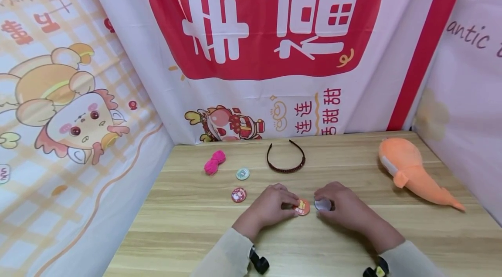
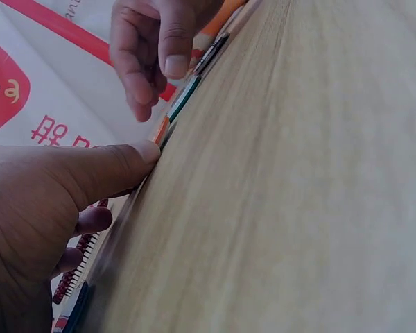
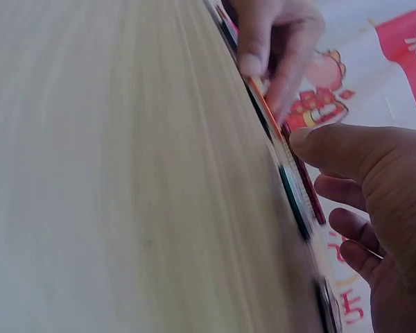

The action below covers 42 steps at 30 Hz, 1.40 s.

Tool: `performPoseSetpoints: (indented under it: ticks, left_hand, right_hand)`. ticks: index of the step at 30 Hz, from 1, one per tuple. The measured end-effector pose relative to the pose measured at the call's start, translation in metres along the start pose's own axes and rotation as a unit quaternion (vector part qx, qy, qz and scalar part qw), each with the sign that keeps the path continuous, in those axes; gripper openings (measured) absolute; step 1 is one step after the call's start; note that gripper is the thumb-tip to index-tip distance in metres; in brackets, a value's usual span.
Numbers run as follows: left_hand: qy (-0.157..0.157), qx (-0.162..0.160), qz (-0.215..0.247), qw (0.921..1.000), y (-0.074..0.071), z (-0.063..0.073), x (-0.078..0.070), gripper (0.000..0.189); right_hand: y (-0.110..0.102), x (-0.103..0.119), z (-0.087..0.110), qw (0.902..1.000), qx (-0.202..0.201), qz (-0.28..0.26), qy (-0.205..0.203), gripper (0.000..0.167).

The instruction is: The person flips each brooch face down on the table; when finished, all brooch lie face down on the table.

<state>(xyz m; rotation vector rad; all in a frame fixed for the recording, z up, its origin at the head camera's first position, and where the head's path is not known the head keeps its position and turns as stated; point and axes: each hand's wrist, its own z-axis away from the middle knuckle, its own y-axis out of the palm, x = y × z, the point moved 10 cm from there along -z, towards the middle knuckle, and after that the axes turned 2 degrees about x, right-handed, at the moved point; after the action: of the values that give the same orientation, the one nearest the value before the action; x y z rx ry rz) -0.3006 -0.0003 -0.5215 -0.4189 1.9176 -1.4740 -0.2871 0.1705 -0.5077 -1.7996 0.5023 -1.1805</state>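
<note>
On the wooden table, my left hand pinches the edge of an orange round badge between thumb and fingers. The same badge shows as a thin orange edge at the thumb tip in the left wrist view. My right hand hovers just over a pale, shiny round badge, its fingers loosely bent. In the right wrist view, thumb and fingers stand apart from a green-edged disc. A dark-edged flat piece lies farther along, partly hidden under the right hand in the head view.
Left of the hands lie a red round badge, a light green round badge and a bundle of pink yarn. Behind is a dark beaded headband. An orange plush toy lies at the right. Printed cloths hang around the table.
</note>
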Motion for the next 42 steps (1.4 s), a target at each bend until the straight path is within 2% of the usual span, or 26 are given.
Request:
performPoseSetpoints:
  ticks: [8,18,24,27,31,36,39,42]
  left_hand:
    - [0.007,-0.005,-0.001,1.0,-0.001,0.001,0.001,0.028]
    - [0.001,-0.008,0.008,0.9999,0.0,0.001,0.003,0.025]
    - [0.013,-0.014,0.005,0.9998,-0.001,0.001,0.001,0.027]
    - [0.009,-0.025,0.014,0.9996,-0.004,0.001,0.002,0.026]
    - [-0.011,-0.045,0.018,0.9988,-0.009,0.002,0.003,0.025]
    - [-0.025,-0.081,-0.014,0.9963,-0.016,0.001,0.0,0.022]
    - [-0.045,-0.089,-0.014,0.9949,-0.016,-0.001,0.002,0.021]
    - [-0.075,-0.087,0.007,0.9934,-0.014,-0.002,0.006,0.02]
  right_hand:
    - [0.015,0.029,-0.015,0.9978,-0.003,0.005,-0.067,0.026]
    - [0.018,0.034,-0.017,0.9961,-0.001,0.0,-0.088,0.021]
    - [0.022,0.029,-0.017,0.9958,0.003,0.007,-0.091,0.019]
    - [0.02,0.026,-0.017,0.9964,0.002,0.009,-0.084,0.016]
    - [0.014,0.024,-0.016,0.9974,-0.017,0.013,-0.069,0.016]
    - [0.01,0.025,-0.016,0.9973,-0.039,0.027,-0.056,0.018]
    - [0.012,0.02,-0.018,0.9988,-0.038,0.017,-0.026,0.025]
    - [0.014,0.015,-0.019,0.9994,-0.029,-0.015,0.01,0.036]
